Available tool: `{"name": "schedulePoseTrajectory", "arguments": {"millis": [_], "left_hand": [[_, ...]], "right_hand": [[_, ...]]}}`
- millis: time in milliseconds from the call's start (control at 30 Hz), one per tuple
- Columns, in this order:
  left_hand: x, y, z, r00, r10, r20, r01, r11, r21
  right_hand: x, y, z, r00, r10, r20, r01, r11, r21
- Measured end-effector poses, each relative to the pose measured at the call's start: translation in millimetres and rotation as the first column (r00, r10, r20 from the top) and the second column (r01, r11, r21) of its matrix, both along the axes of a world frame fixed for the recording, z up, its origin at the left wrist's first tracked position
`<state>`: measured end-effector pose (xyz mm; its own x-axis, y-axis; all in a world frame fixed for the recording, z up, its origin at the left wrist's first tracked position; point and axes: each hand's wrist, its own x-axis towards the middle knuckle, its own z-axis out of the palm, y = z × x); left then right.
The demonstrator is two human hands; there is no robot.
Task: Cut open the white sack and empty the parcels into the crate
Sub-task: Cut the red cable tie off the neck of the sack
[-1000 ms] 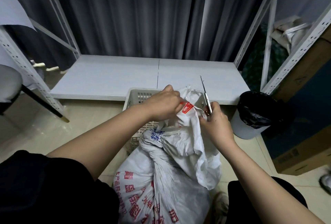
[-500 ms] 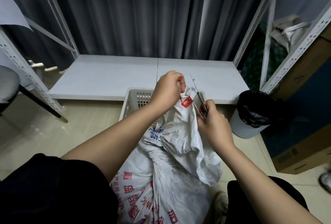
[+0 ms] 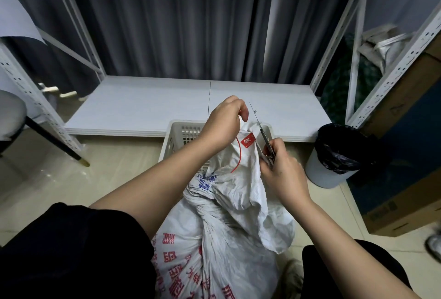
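The white sack (image 3: 222,239) stands on the floor at 6 o'clock, between the person's knees, its twisted neck pulled up toward the crate (image 3: 181,136) just behind it. The left hand (image 3: 224,126) is closed on the top of the neck, above a red tag (image 3: 248,140) and a thin red cord (image 3: 238,155). The right hand (image 3: 284,177) grips scissors (image 3: 261,131), blades pointing toward 12 o'clock beside the tag. A black-lined bin (image 3: 338,155) sits at 3 o'clock.
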<state>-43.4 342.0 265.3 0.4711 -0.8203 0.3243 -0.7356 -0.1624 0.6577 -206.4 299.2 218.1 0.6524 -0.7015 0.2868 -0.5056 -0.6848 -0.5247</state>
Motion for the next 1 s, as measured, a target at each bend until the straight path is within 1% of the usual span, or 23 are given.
{"name": "schedulePoseTrajectory", "arguments": {"millis": [67,100,167,233,333,467,600,667,733,800,833,867,900,1000], "left_hand": [[-3.8,-0.6,1.9,0.998,-0.054,0.017,0.053,0.998,0.029],[-5.5,-1.8,1.3,0.999,-0.049,0.004,0.048,0.998,0.048],[-6.2,-3.3,-1.0,0.999,0.038,-0.016,-0.037,0.998,0.057],[-6.1,-3.5,-2.8,0.99,0.143,0.003,-0.143,0.987,0.076],[-5.5,-0.2,-4.8,0.976,0.216,0.037,-0.219,0.962,0.161],[-6.9,6.2,-10.6,0.967,0.227,0.117,-0.252,0.923,0.291],[-1.0,12.2,-13.2,0.956,0.251,0.149,-0.291,0.852,0.435],[4.2,14.1,-11.6,0.965,0.237,0.108,-0.259,0.823,0.507],[6.2,16.1,-11.5,0.978,0.204,-0.043,-0.144,0.81,0.568],[5.9,17.7,-15.1,0.958,0.173,-0.231,-0.024,0.845,0.534],[5.8,18.0,-17.7,0.943,0.158,-0.294,0.009,0.869,0.495],[5.6,18.4,-19.7,0.935,0.147,-0.323,0.021,0.886,0.463],[5.3,18.4,-20.8,0.939,0.138,-0.314,0.018,0.895,0.446],[1.7,16.7,-18.9,0.985,0.115,-0.128,-0.045,0.892,0.449]], "right_hand": [[0.0,0.0,0.7,1.0,0.007,0.007,-0.007,1.0,-0.002],[-0.1,0.1,0.9,1.0,0.012,0.002,-0.012,1.0,-0.005],[-0.3,0.6,0.9,1.0,0.019,-0.015,-0.019,1.0,-0.013],[-0.9,0.6,0.1,1.0,0.019,-0.014,-0.019,1.0,-0.025],[0.3,0.7,-0.5,1.0,0.007,-0.023,-0.008,0.999,-0.041],[3.2,1.9,-2.1,0.999,-0.005,-0.043,0.002,0.997,-0.077],[4.4,0.9,-6.1,0.999,-0.02,-0.035,0.018,0.997,-0.069],[4.0,-1.1,-6.7,0.999,-0.036,-0.029,0.035,0.999,-0.04],[3.2,-1.7,-7.0,0.999,-0.038,-0.037,0.036,0.999,-0.032],[2.8,-0.9,-6.9,0.998,-0.025,-0.051,0.023,0.999,-0.039],[2.8,-0.2,-6.9,0.998,-0.018,-0.06,0.015,0.999,-0.047],[2.7,0.2,-7.0,0.998,-0.01,-0.068,0.006,0.998,-0.06],[2.8,0.5,-7.2,0.997,-0.002,-0.076,-0.003,0.997,-0.075],[3.0,1.4,-6.1,0.996,0.01,-0.085,-0.018,0.995,-0.101]]}}
